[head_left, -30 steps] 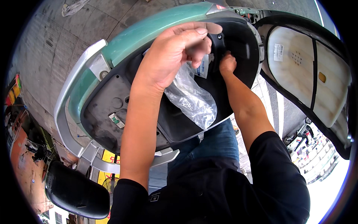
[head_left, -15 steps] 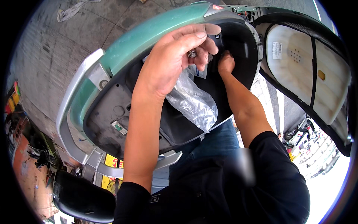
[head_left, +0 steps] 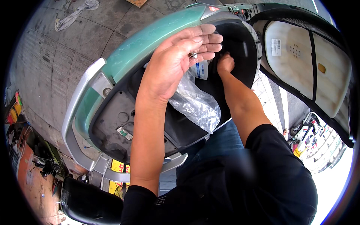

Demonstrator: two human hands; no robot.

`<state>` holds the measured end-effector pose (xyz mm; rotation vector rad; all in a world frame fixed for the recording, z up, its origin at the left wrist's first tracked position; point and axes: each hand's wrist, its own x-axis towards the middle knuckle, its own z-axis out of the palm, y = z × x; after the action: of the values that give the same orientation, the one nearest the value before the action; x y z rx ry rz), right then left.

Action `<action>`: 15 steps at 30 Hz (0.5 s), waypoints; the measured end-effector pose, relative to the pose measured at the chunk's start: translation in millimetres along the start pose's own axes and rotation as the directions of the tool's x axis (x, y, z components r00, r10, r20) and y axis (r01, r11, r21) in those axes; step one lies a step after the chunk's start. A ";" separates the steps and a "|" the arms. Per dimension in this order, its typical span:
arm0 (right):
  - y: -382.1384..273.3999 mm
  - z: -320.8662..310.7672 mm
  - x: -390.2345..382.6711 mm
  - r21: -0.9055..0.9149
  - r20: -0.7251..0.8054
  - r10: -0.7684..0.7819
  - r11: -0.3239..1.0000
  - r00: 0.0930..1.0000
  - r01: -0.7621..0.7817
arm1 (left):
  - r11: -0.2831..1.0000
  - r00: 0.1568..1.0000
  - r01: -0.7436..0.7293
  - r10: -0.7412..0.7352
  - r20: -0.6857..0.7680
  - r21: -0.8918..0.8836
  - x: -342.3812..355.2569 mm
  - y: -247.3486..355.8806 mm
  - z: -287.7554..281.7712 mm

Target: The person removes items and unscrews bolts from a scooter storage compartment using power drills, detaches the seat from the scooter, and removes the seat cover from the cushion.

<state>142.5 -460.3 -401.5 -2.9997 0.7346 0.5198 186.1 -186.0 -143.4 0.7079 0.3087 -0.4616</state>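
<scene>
My left hand (head_left: 183,60) is raised over the storage bin, palm up and slightly cupped, with its fingers stretched out. A small shiny metal fastener (head_left: 193,55) rests in it; whether bolt or nut is hard to tell. My right hand (head_left: 225,63) reaches down into the black storage bin (head_left: 242,52) of a green scooter, its fingers curled closed near the bin floor. What those fingers hold, if anything, is hidden. Between my forearms lies a crumpled clear plastic bag (head_left: 197,105). A white and blue printed packet (head_left: 201,70) sits partly behind my left hand.
The scooter's seat (head_left: 300,67) is tipped up at the right, its pale underside showing. A silver grab rail (head_left: 71,120) curves round the left end, with a black padded backrest (head_left: 90,200) below it. A rag (head_left: 71,20) lies on the pavement.
My left hand's fingers have straightened from a curl, uncovering more of the packet. My right hand stays low in the bin. The whole view has shifted slightly.
</scene>
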 end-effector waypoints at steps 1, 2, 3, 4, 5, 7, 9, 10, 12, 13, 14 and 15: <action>-3.4 -2.2 -1.8 -0.002 0.001 -0.002 1.000 1.000 0.002 | 1.000 1.000 -0.002 0.002 0.000 0.000 -0.1 -0.3 -0.7; -6.7 -4.8 -3.4 -0.022 -0.002 0.017 1.000 1.000 -0.017 | 1.000 1.000 -0.003 0.003 -0.003 -0.001 -0.2 -0.2 -1.0; -10.9 -7.1 -5.0 -0.041 -0.007 0.036 0.998 0.999 -0.036 | 1.000 1.000 0.000 0.000 -0.006 0.009 -0.2 0.4 -1.1; -10.5 -7.4 -3.9 -0.045 -0.011 0.037 0.998 0.999 -0.038 | 1.000 1.000 0.005 -0.005 -0.001 0.015 0.7 0.5 -0.6; -10.8 -7.8 -2.2 -0.030 0.004 0.084 0.996 0.996 -0.084 | 1.000 1.000 0.003 -0.003 0.003 0.010 0.6 0.8 -0.4; -12.7 -8.3 1.0 -0.018 0.015 0.128 0.992 0.992 -0.128 | 1.000 1.000 0.017 -0.017 -0.019 0.018 -0.9 1.4 0.7; -15.9 -8.5 3.7 0.016 0.086 0.252 0.967 0.964 -0.254 | 1.000 1.000 0.010 -0.009 -0.016 0.011 -1.5 -0.1 1.0; -16.4 -8.4 5.1 0.016 0.081 0.250 0.968 0.965 -0.252 | 1.000 1.000 0.007 -0.007 -0.016 0.012 -1.7 0.0 0.6; -16.5 -8.5 7.5 0.010 0.160 0.290 0.955 0.943 -0.296 | 1.000 1.000 0.009 -0.009 -0.015 0.014 -1.8 1.3 0.7; -17.0 -8.8 11.1 0.006 0.194 0.309 0.949 0.931 -0.316 | 1.000 1.000 0.014 -0.013 -0.014 0.017 -0.7 1.6 1.1; -15.9 -9.0 12.4 0.007 0.187 0.309 0.949 0.932 -0.316 | 1.000 1.000 0.009 -0.009 -0.009 0.016 -0.5 1.5 1.5; -14.0 -8.6 11.1 0.011 0.191 0.310 0.948 0.931 -0.318 | 1.000 1.000 0.013 -0.013 -0.015 0.015 -1.0 0.9 2.1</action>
<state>160.8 -453.6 -397.9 -2.7540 1.1993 0.7717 185.9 -186.5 -141.0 0.7245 0.3239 -0.4719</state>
